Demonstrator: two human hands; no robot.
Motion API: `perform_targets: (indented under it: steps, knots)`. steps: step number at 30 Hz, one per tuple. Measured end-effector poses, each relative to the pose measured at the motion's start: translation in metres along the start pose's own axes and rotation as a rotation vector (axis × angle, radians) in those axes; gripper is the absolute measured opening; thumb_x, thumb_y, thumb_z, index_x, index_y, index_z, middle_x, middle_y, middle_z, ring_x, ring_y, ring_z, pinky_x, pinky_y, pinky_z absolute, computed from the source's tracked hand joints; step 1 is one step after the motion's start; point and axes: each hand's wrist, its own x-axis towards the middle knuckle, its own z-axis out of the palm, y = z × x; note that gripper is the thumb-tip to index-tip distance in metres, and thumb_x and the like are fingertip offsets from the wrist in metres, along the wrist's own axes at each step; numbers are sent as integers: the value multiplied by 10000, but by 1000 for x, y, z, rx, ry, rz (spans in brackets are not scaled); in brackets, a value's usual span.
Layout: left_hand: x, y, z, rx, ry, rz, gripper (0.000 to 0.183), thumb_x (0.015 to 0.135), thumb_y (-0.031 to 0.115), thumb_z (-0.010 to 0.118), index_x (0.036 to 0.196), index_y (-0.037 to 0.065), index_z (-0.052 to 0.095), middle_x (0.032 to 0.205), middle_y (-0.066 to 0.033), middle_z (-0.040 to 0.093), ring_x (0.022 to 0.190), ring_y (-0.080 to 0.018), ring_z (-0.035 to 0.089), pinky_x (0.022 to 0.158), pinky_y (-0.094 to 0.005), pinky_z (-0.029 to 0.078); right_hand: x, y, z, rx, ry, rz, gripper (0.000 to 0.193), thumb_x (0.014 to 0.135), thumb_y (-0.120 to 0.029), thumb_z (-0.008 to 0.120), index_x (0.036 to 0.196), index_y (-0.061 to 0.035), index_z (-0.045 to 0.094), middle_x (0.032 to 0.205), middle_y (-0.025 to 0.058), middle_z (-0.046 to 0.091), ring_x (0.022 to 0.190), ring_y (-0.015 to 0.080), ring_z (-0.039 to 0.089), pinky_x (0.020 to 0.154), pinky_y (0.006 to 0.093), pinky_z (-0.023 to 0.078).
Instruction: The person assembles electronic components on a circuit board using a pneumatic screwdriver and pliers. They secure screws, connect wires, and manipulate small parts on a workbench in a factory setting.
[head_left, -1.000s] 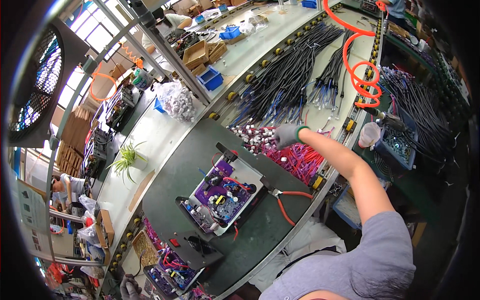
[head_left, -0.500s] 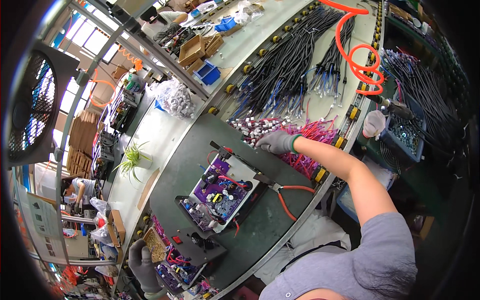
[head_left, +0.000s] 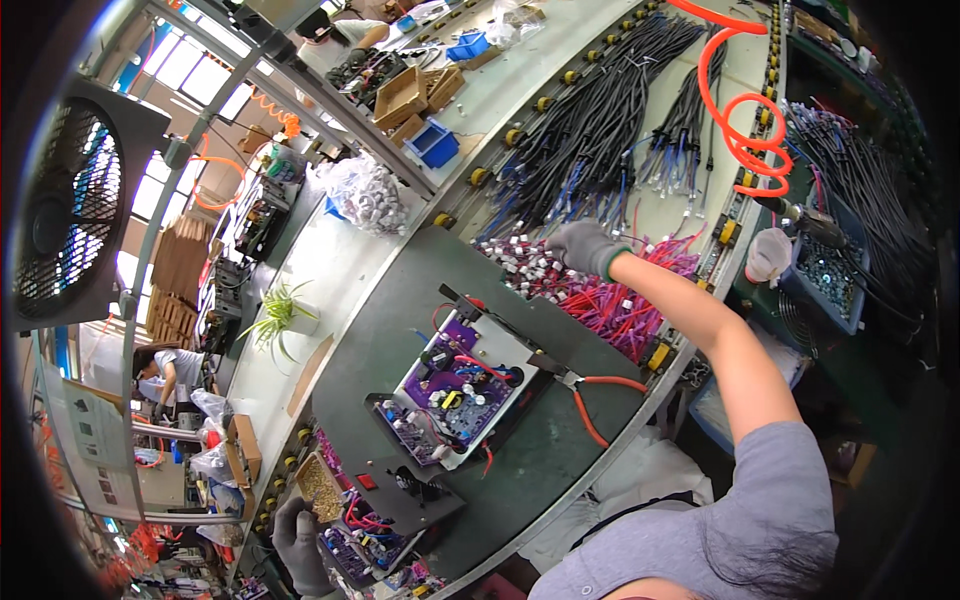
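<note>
My right hand (head_left: 588, 248), in a grey glove with a green cuff, is stretched out over the border between the bundle of black cables (head_left: 590, 125) and the heap of pink and red wires (head_left: 625, 305) with white connectors. Its fingers are bent and pressed together; what they hold, if anything, is hidden. My left hand (head_left: 300, 550), gloved too, hovers by a small box of brass-coloured parts (head_left: 318, 488), thumb and fingers apart, nothing visible between them. Between my hands lies an open unit with a purple circuit board (head_left: 450, 390). A second opened unit (head_left: 370, 545) is next to my left hand.
Red-handled pliers (head_left: 590, 398) lie right of the middle unit. An orange coiled hose (head_left: 745, 130) hangs at upper right, above a blue bin of metal parts (head_left: 830, 270). A potted plant (head_left: 280, 315) and a bag of white parts (head_left: 365, 195) stand across the line. Two people work farther off.
My right hand has lifted away from the white connectors and moved farther out toward the black cables. My left hand stays by the small box. The whole view has shifted slightly.
</note>
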Motion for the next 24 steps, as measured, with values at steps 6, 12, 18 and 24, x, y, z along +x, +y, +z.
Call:
perform_targets:
  steps: [6, 12, 18, 24]
  knots:
    - [16, 29, 28, 90, -113, 20, 295, 938, 116, 638, 1193, -30, 623, 1093, -90, 669, 995, -169, 619, 915, -311, 487, 59, -5, 52, -388, -127, 230, 269, 861, -218, 650, 1100, -143, 749, 1093, 98, 736, 1029, 304, 706, 784, 428, 577]
    - [13, 18, 24, -69, -94, -26, 307, 941, 137, 634, 1196, -33, 620, 1061, -87, 665, 978, -161, 614, 899, -305, 490, 1, 17, -14, 164, -201, 175, 224, 828, -218, 670, 1027, -160, 756, 987, 87, 742, 939, 286, 705, 852, 399, 539]
    - [48, 62, 74, -51, -239, 119, 218, 931, 96, 610, 1105, -32, 641, 976, -62, 663, 902, -126, 604, 835, -262, 484, -54, 32, -46, 243, 63, 83, 341, 803, -104, 679, 1140, -52, 684, 990, 160, 719, 931, 305, 691, 844, 380, 532]
    - [67, 139, 163, -48, -353, 261, 287, 877, 46, 627, 1156, -17, 654, 1009, -61, 660, 884, -101, 612, 809, -254, 495, -95, -109, -158, 541, 430, -582, 453, 824, 62, 606, 1263, -51, 609, 1080, 148, 643, 869, 259, 669, 775, 304, 536]
